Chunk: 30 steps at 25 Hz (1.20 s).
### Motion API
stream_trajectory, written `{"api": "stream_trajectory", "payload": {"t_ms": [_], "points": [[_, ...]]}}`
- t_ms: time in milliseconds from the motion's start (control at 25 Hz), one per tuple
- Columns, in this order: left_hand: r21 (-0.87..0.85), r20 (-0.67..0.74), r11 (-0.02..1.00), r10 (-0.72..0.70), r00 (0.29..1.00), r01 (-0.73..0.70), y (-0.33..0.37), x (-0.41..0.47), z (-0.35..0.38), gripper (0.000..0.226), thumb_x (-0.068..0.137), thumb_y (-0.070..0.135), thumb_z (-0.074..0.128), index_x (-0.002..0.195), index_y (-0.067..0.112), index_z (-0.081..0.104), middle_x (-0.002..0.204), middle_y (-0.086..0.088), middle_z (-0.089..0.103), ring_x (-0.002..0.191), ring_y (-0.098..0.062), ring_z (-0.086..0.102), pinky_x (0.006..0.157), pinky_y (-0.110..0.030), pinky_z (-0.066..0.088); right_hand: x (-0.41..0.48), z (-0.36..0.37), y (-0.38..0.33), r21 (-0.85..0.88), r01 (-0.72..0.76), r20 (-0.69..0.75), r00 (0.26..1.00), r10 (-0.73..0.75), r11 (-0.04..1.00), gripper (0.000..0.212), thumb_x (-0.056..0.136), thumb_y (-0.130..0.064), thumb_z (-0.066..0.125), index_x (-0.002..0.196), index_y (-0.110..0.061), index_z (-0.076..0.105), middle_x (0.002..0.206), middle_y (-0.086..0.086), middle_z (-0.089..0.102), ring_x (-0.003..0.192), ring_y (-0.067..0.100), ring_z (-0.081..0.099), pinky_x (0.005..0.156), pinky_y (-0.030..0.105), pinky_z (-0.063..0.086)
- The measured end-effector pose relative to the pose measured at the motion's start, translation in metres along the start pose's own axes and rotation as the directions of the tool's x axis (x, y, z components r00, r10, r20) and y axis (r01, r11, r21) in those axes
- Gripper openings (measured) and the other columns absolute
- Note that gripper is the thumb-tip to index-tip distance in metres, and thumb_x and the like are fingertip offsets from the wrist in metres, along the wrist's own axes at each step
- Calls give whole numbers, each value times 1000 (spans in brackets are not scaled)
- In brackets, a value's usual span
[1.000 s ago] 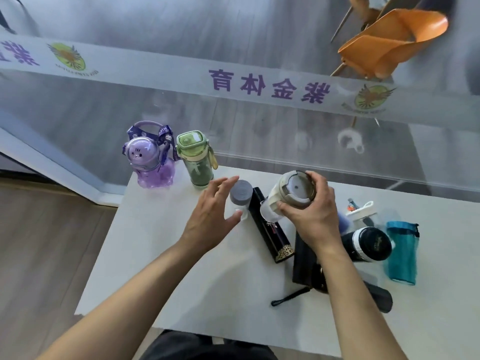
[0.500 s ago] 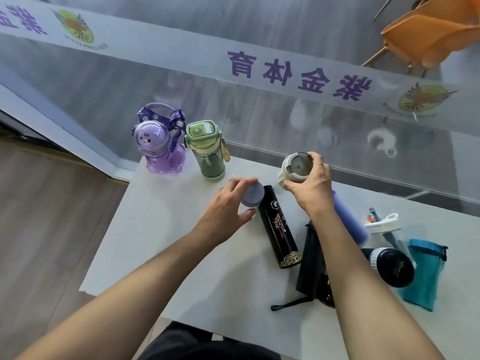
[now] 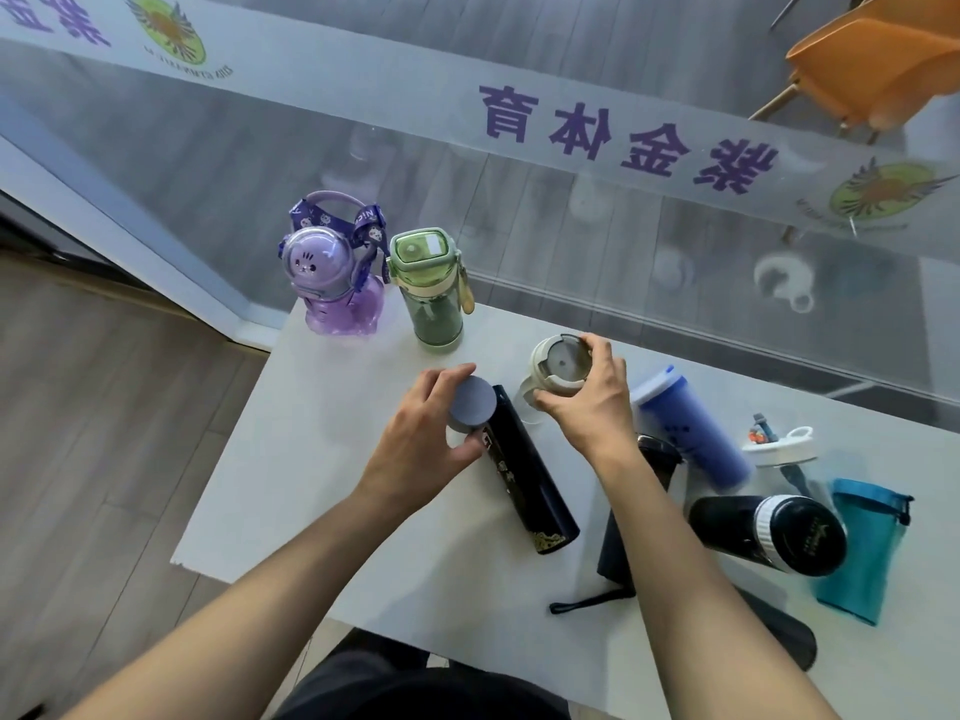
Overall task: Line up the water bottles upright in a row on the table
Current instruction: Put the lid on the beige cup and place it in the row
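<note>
A purple cat-lid bottle [image 3: 336,283] and a green bottle [image 3: 430,293] stand upright side by side at the table's far left. My right hand [image 3: 587,402] grips the cream lid of a clear bottle [image 3: 560,363], held upright to the right of the green one. My left hand [image 3: 431,439] closes around a small grey-capped bottle [image 3: 470,410], also upright. A black patterned flask [image 3: 530,485] lies flat between my hands. A blue tumbler [image 3: 685,428], a black-and-white flask [image 3: 769,532], a teal bottle [image 3: 867,553] and a white-capped clear bottle [image 3: 779,449] sit at the right.
The white table [image 3: 291,459] ends at a glass wall [image 3: 571,226] close behind the bottles. A black pouch with a strap [image 3: 613,563] lies near the front edge. An orange chair [image 3: 872,59] stands beyond the glass.
My right hand carried the cream-lidded bottle leftward and away from me, toward the green bottle. My left hand went from open fingers to closing on the grey-capped bottle.
</note>
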<state>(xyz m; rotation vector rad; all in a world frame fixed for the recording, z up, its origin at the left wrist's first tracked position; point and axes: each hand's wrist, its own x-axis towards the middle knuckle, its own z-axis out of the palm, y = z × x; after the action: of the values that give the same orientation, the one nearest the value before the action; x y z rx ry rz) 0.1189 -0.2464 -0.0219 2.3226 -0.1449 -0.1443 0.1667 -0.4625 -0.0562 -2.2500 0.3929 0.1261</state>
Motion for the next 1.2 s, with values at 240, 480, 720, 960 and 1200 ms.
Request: {"api": "stream_trajectory", "payload": {"t_ms": [240,480,720,960,1200], "points": [[9,-24,1000,-3,1000,3,-7,-8,-6,65,76,18,75,135,27,49,123,6,51,104,-19,55,90,-37,51,26,18,-16,-13,91,13,996,-91,996,91,67,-29,89,142,-32,39,131,3,46,121,25,50,105,32,44],[6,-34,1000,-6,999,6,-14,-14,-7,64,77,17,75,134,27,49,123,5,52,106,-19,54,91,-33,49,52,22,-24,-80,141,-7,990,-142,987,87,70,-26,87,143,-27,39,134,7,47,124,26,48,105,32,43],[-5,-41,1000,-3,999,3,-17,-16,-8,64,78,16,75,135,26,49,124,4,53,108,-19,55,92,-33,48,48,27,-23,-146,137,-45,989,-144,980,91,71,-25,87,146,-25,36,135,9,46,123,30,47,104,34,41],[14,-43,1000,-15,999,15,-18,-18,-10,68,77,14,75,137,27,47,124,6,52,109,-18,54,91,-29,47,48,28,-21,-176,125,-60,989,-137,976,88,72,-28,85,145,-25,36,134,9,46,120,32,48,102,36,43],[31,-17,999,-9,1000,10,-19,-20,-13,74,78,17,76,144,28,43,126,5,50,108,-16,52,90,-21,40,39,23,-22,-168,86,-38,995,-93,982,103,73,-37,85,155,-29,24,139,9,44,129,29,45,108,35,39]]}}
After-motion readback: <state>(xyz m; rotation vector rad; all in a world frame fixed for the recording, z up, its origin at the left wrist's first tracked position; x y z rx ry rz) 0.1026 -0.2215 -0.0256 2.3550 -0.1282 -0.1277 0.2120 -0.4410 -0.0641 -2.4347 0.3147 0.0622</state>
